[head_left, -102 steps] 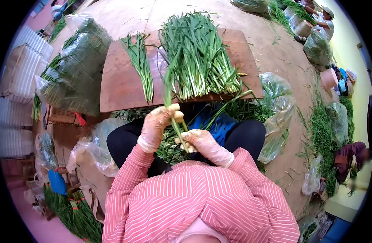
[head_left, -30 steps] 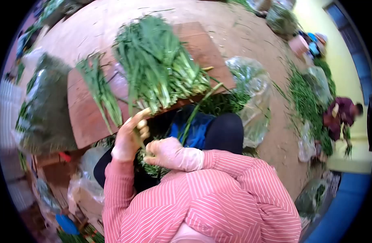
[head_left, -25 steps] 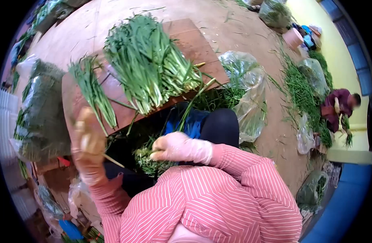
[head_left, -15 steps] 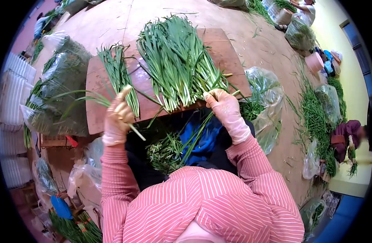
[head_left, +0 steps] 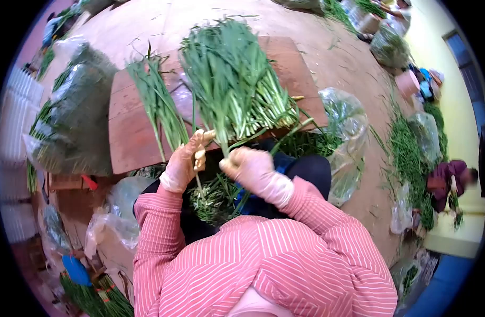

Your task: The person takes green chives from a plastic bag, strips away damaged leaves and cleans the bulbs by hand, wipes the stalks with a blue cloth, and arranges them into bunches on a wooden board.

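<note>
Both hands wear thin pale gloves. My left hand (head_left: pixel 192 157) is just off the table's near edge, fingers closed around a green stalk whose pale end hangs below. My right hand (head_left: pixel 247 166), to its right, pinches the pale end of another stalk at the front of the large pile. That large pile of leafy green stalks (head_left: pixel 226 79) lies on the brown wooden table (head_left: pixel 134 142), pale ends toward me. A smaller bundle (head_left: pixel 160 100) lies to its left. Below the hands, in my lap area, is a heap of green trimmings (head_left: pixel 213 201).
A big plastic bag of greens (head_left: pixel 78 121) stands left of the table. Clear plastic bags (head_left: pixel 348 153) lie to the right. Further right are greens on the floor (head_left: pixel 406 153), a pink bucket (head_left: pixel 407 83) and a seated person (head_left: pixel 448 182). Another person sits at the top right.
My right hand has moved left and toward me from the table's front right edge, and now grips a stalk. My left hand has moved right and down, nearer to it.
</note>
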### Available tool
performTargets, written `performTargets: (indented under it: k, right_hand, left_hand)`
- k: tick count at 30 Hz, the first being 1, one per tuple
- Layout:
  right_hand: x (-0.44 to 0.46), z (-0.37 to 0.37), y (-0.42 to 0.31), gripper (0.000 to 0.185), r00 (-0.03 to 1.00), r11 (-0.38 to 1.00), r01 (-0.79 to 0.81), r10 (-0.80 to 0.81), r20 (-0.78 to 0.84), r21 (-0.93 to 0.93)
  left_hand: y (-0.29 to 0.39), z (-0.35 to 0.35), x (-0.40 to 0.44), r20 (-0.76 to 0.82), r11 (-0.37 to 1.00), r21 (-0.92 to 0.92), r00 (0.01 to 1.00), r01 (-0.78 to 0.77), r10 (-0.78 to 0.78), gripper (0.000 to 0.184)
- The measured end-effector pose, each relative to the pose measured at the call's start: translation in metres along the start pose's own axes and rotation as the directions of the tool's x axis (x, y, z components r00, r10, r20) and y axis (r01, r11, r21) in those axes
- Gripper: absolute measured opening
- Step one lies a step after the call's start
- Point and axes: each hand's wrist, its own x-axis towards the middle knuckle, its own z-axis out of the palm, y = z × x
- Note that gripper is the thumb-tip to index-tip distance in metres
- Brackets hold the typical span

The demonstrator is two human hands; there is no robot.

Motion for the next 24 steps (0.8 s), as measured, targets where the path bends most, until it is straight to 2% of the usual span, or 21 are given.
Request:
performTargets:
  k: [1,2,3,5,6,7,9,10,11,13,15,17,18,19,21,22,23,24]
  right_hand:
    - [-0.009,0.006,-0.008,0.035,0.998,0.998,0.054,-0.055,0.019,0.026]
    - [-0.018,0.010,-0.016,0.035,0.991,0.997,0.082,-0.083,0.102,0.011]
    - [-0.025,0.014,-0.022,0.035,0.976,0.993,0.115,-0.114,0.185,0.003]
    - [-0.033,0.021,-0.022,0.035,0.980,0.994,0.070,-0.084,0.181,0.081]
    - [-0.033,0.020,-0.021,0.035,0.980,0.990,-0.028,-0.001,0.200,0.140]
    - [-0.032,0.030,-0.013,0.033,0.983,0.991,-0.059,0.036,0.181,0.123]
    - [-0.035,0.031,0.003,0.030,0.973,0.997,0.001,-0.020,0.231,0.083]
    - [-0.040,0.035,0.014,0.027,0.951,0.998,-0.001,-0.019,0.309,0.063]
    - [-0.046,0.040,0.026,0.025,0.921,0.999,0.005,-0.022,0.388,0.045]
    - [-0.052,0.048,0.055,0.020,0.953,0.998,0.062,-0.054,0.298,-0.019]
    - [-0.042,0.039,0.063,0.020,0.990,0.989,0.107,-0.097,0.100,-0.099]
    - [-0.026,0.026,0.048,0.024,0.975,0.974,0.154,-0.122,-0.188,0.166]
    - [-0.012,-0.001,0.022,0.038,0.998,0.978,0.057,-0.063,0.021,0.201]
    - [-0.003,-0.006,0.012,0.045,0.994,0.991,0.050,-0.061,0.087,0.123]
    - [0.010,-0.013,-0.015,0.053,0.980,0.972,-0.094,0.052,0.192,0.215]
    - [0.020,0.002,-0.012,0.055,0.947,0.907,-0.240,0.141,0.287,0.346]
    - [0.020,0.002,-0.019,0.049,0.903,0.690,-0.397,0.173,0.394,0.605]
    - [0.024,0.014,-0.013,0.044,0.895,0.586,-0.427,0.168,0.413,0.689]
  left_hand:
    - [-0.004,0.002,0.001,-0.051,0.997,0.027,0.996,0.075,-0.073,0.052]
    - [-0.006,0.001,0.002,0.053,0.992,0.106,0.995,0.074,-0.080,0.050]
    - [-0.007,0.004,-0.002,0.048,0.984,0.163,0.996,0.073,-0.081,0.046]
    - [-0.008,0.006,-0.005,0.027,0.974,0.198,0.993,0.109,-0.116,0.044]
    - [-0.010,0.005,-0.005,-0.041,0.977,0.192,0.996,0.087,-0.081,0.042]
    - [-0.007,0.006,-0.009,-0.070,0.977,0.210,0.997,0.041,-0.026,0.040]
    - [-0.005,0.005,-0.008,-0.163,0.984,0.129,0.976,-0.122,0.142,0.039]
    - [0.004,0.005,-0.011,-0.148,0.976,0.055,0.965,-0.209,0.215,0.041]
    - [0.008,0.000,-0.010,-0.213,0.963,0.006,0.941,-0.268,0.263,0.041]
    - [0.014,-0.013,-0.008,-0.163,0.964,-0.044,0.954,-0.263,0.253,0.038]
    - [0.004,-0.027,0.004,-0.165,0.968,-0.142,0.969,-0.207,0.183,0.036]
    - [-0.005,-0.027,0.009,-0.138,0.970,-0.185,0.982,-0.156,0.132,0.041]
    - [-0.005,-0.019,0.007,-0.141,0.975,-0.174,0.983,-0.141,0.118,0.042]
    - [-0.004,-0.011,0.006,-0.141,0.978,-0.163,0.985,-0.126,0.104,0.042]
    - [-0.005,-0.007,0.006,-0.129,0.979,-0.178,0.988,-0.104,0.082,0.042]
    - [-0.006,-0.008,0.007,-0.106,0.973,-0.209,0.991,-0.101,0.080,0.039]
    - [-0.009,-0.010,0.008,-0.083,0.966,-0.239,0.994,-0.095,0.078,0.036]
    - [-0.012,-0.010,0.010,-0.121,0.967,-0.224,0.988,-0.118,0.092,0.035]
